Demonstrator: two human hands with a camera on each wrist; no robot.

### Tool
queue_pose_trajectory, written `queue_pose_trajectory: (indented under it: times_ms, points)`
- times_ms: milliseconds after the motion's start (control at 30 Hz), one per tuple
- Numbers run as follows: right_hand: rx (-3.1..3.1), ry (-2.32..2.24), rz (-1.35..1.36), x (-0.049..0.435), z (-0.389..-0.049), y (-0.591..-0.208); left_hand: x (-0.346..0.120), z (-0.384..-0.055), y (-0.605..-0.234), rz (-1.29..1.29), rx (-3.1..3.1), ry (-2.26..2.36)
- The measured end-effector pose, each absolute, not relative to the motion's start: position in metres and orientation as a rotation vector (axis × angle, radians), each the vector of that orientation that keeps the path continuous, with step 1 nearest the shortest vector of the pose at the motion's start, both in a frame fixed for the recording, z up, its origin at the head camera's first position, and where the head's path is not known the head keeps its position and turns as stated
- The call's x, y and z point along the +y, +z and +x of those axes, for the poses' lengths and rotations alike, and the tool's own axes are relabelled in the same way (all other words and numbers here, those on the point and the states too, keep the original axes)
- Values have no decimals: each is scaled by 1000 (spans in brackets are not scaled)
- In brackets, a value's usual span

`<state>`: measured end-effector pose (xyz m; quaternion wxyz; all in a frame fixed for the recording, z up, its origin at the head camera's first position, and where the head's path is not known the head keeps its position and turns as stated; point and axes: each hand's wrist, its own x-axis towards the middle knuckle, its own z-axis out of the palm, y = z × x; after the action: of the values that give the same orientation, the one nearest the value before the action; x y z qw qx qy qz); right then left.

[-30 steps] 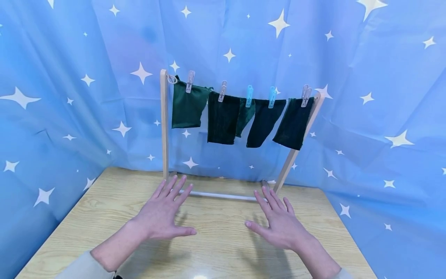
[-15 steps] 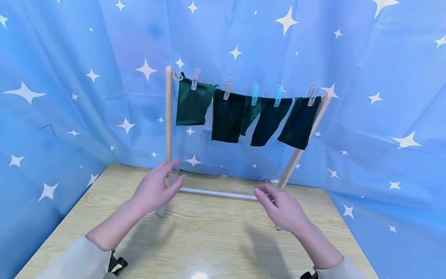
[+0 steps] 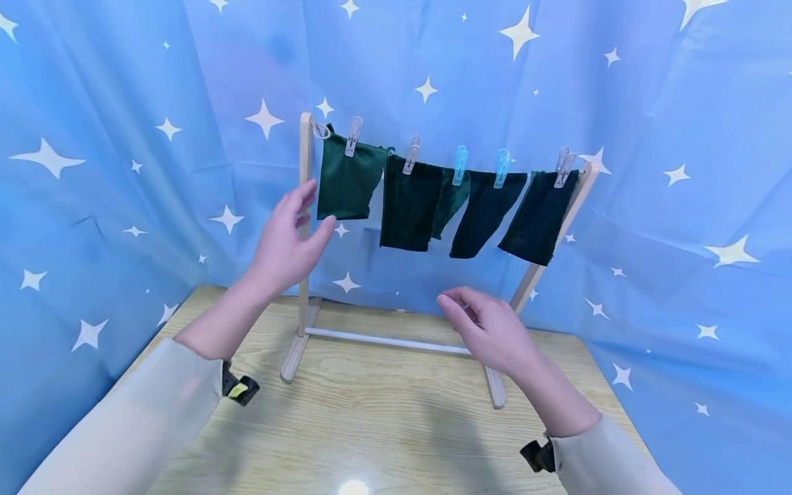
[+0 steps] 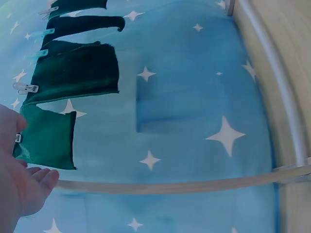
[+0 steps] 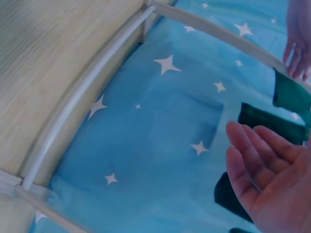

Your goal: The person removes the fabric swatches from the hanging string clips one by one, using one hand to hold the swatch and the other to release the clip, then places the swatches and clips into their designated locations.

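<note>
Several pieces of dark green cloth hang from a wooden drying rack point(image 3: 305, 158), held along its top line by small clothespins. My left hand point(image 3: 287, 237) is raised beside the left post, at the leftmost green cloth point(image 3: 351, 182); its fingers are spread and hold nothing. In the left wrist view this hand point(image 4: 24, 184) overlaps the cloth's edge; whether it touches cannot be told. A clear clothespin point(image 3: 353, 136) sits atop that cloth. My right hand point(image 3: 489, 326) hovers below the other cloths, near the right post, its fingers loosely bent around nothing.
Two blue clothespins point(image 3: 460, 165) and more clear ones hold the other cloths, including a wide dark one point(image 3: 408, 206). A white bar point(image 3: 383, 340) joins the rack's feet on the wooden table point(image 3: 371, 412). A blue star-patterned curtain point(image 3: 185, 165) surrounds it.
Both hands were low and spread in front of the rack. The left hand has risen to the leftmost cloth; the right hand's fingers have bent and it has lifted slightly. The cloths hang as before.
</note>
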<state>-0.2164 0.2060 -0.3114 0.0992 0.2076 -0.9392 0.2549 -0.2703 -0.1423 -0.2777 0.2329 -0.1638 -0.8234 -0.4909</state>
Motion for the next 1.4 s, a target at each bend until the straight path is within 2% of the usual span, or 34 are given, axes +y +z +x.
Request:
queue_pose_trajectory:
  times_ms: [367, 833, 1100, 1400]
  points:
    - [-2758, 770, 668, 187, -223, -293, -121, -286, -248, -357, -2322, -1355]
    - [-2672, 864, 735, 164, -233, -245, -117, -289, -227, -178, -2234, -1686]
    - [-2662, 962, 678, 142, -245, -212, -111, -299, -223, -113, -2111, -1495]
    - [-2570, 1193, 677, 112, -267, -167, -117, -300, -232, -64, -2047, -1519]
